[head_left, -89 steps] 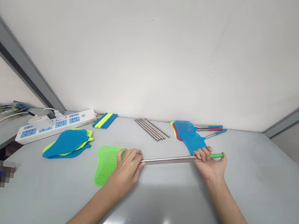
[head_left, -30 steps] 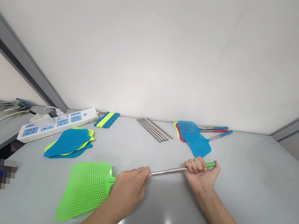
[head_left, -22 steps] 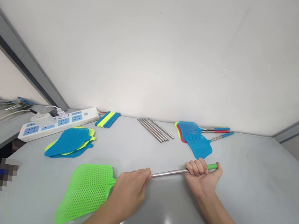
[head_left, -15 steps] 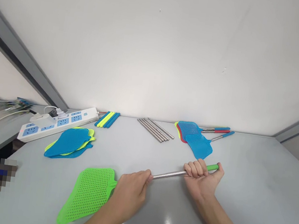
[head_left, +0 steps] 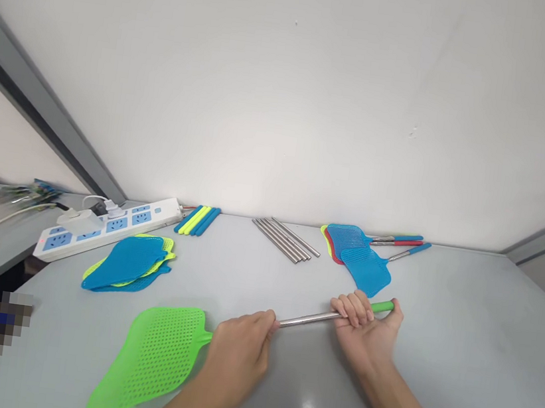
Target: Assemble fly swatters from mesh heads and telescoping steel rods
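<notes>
A fly swatter with a green perforated head (head_left: 155, 352), a metal rod (head_left: 305, 319) and a green grip (head_left: 383, 307) lies across both my hands. My left hand (head_left: 241, 347) is closed around the swatter where the head's neck meets the rod, hiding that joint. Toward the other end, my right hand (head_left: 360, 322) wraps its fingers over the rod and the grip, palm up. Its thumb presses near the grip's tip.
Blue and yellow swatter heads (head_left: 129, 262) lie stacked at left, before a white power strip (head_left: 111, 226). Along the wall are blue and yellow grips (head_left: 197, 221), several metal rods (head_left: 285, 239) and swatters with handles (head_left: 364, 269) on the grey table (head_left: 476, 338).
The green head has swung slightly left and toward me, and its face has turned a little. Both hands keep their hold; the right hand has shifted slightly left. The view has moved slightly.
</notes>
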Demonstrator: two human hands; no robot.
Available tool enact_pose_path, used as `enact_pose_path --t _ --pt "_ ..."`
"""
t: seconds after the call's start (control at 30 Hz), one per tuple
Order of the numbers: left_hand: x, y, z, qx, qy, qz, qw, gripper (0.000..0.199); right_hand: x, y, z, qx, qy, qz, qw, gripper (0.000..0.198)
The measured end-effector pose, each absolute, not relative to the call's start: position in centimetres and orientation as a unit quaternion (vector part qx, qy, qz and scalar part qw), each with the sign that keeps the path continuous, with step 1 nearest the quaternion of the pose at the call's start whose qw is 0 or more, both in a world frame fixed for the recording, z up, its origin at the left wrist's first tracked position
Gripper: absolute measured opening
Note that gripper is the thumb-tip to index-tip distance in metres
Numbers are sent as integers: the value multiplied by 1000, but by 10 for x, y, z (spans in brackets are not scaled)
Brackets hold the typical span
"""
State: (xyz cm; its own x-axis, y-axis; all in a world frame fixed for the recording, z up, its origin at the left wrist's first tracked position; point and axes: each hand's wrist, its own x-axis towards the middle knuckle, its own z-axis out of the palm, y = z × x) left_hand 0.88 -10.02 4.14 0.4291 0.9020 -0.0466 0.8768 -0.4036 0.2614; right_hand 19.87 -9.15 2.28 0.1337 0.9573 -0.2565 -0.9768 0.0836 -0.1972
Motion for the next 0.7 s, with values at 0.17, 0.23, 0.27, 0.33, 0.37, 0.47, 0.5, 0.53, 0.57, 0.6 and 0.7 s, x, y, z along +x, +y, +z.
enact_pose_path --t 0.17,0.23,0.27,0.33,0.37,0.47,0.5,0.53,0.57,0.6,0.7 --pt "11 -102 48 828 539 99 121 29 213 -87 39 -160 -16 658 736 33" --pt "10 -101 48 827 540 113 112 30 217 -84 39 -170 -9 660 732 23" --pt "9 -100 47 826 541 116 108 31 219 -82 37 -181 0 667 723 19" --pt "7 -97 44 826 542 118 99 31 220 -80 31 -199 23 679 707 13" --pt "6 -96 42 827 542 117 94 31 219 -79 28 -204 34 680 704 10" --pt "6 -93 38 831 541 112 72 31 216 -79 20 -214 57 668 710 8" --pt "6 -92 37 832 540 109 66 31 215 -79 18 -218 68 664 712 9" --pt "6 -92 36 833 539 107 61 31 214 -79 17 -221 82 660 714 10" --pt "6 -91 36 835 537 104 58 31 214 -80 16 -220 99 655 716 11" --pt "6 -91 35 838 534 101 56 31 213 -80 16 -214 116 651 719 13" --pt "6 -90 34 848 519 89 55 31 212 -82 14 -180 144 639 734 17"
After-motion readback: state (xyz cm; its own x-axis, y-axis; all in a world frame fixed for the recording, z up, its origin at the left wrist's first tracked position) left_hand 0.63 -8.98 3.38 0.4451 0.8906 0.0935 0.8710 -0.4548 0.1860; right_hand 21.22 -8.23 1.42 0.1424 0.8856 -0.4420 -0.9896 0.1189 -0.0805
